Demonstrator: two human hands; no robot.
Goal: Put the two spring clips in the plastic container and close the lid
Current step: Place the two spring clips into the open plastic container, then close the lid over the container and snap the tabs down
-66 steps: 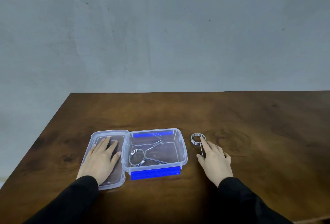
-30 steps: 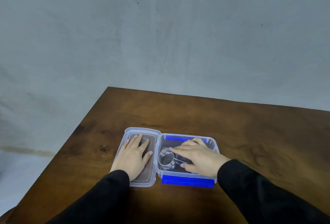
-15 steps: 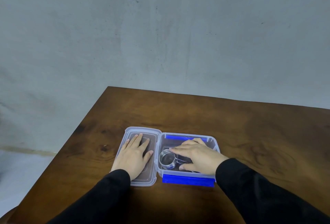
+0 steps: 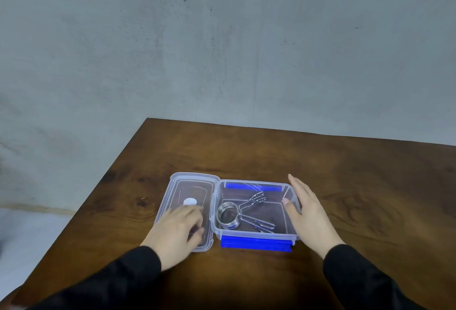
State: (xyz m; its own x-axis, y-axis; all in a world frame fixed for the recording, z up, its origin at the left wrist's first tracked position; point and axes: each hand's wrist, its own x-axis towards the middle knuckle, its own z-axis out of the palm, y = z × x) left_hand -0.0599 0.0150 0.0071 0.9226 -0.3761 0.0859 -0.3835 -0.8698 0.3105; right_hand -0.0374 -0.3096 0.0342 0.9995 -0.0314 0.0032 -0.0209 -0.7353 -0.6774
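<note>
A clear plastic container (image 4: 292, 234) with blue latches stands open on the brown table. Two metal spring clips (image 4: 229, 214) lie inside it, their coils stacked at the left and their handles pointing right. The clear lid (image 4: 172, 186) lies flat, attached at the container's left side, with a small white round sticker on it. My left hand (image 4: 176, 232) rests on the lid's near part, blurred, fingers curled a little. My right hand (image 4: 307, 211) lies flat against the container's right wall, fingers apart, holding nothing.
The wooden table (image 4: 370, 186) ends at a left edge close to the lid and at a far edge before a grey wall (image 4: 222, 50). Bare wood stretches to the right of the container.
My right hand has let go of the second clip and left the container for its right wall. My left hand has slid toward the lid's near end.
</note>
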